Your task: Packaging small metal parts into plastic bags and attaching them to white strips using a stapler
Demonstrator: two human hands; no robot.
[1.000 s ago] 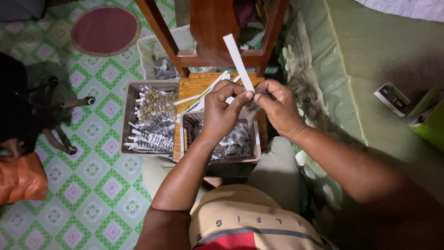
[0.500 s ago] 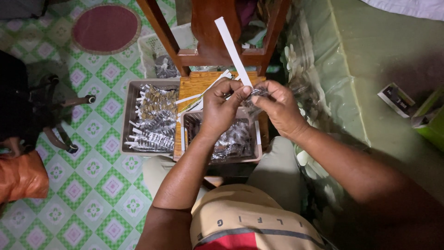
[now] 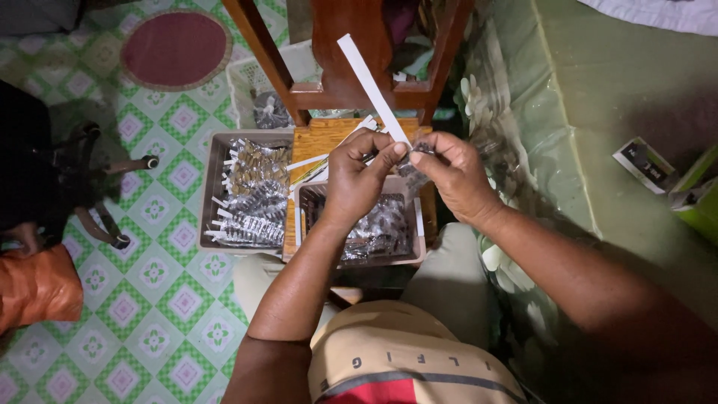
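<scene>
My left hand [image 3: 362,176] pinches the lower end of a long white paper strip [image 3: 369,84] that points up and to the left. My right hand [image 3: 453,176] meets it fingertip to fingertip and grips a small clear plastic packet [image 3: 413,166] with dark contents. Both hands hover above a brown tray [image 3: 359,261] full of similar dark packets, which rests on a small wooden board [image 3: 326,138]. More white strips [image 3: 329,155] lie on the board under my left hand.
A second tray [image 3: 215,191] to the left holds several finished packets with white strips. A wooden chair frame [image 3: 340,56] stands beyond the board. A green covered surface [image 3: 598,112] with a small box [image 3: 647,164] lies right. An orange bag [image 3: 37,288] sits at left.
The white strip has tilted slightly and shifted with my hands, which have drawn a little closer together. The trays have not moved.
</scene>
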